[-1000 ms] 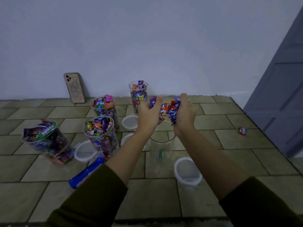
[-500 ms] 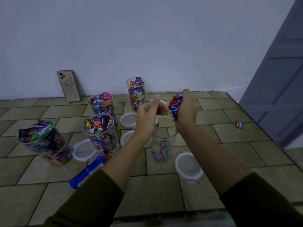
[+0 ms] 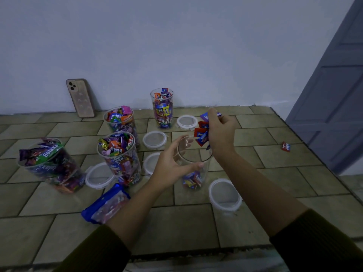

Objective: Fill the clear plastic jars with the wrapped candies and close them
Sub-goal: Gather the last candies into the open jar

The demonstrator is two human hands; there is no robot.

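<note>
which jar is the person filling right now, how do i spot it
On the tiled floor by the wall, look between the hands. The left hand grips the jar at its rim, and the right hand holds candies above it. Unlike the four heaped jars beside it, it is almost empty.

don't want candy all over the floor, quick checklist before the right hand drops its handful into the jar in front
1. Jar upright: ok.
2. Left hand gripping the jar near its rim: ok.
3. Candies in right hand centred over the mouth: cannot tell, they show at the rim's right side.
4. Room in the jar: ok, only its bottom is filled.
5. Lid within reach: ok, lying right of the jar.
6. Stray candy collected: not ok, lying far right.
</note>
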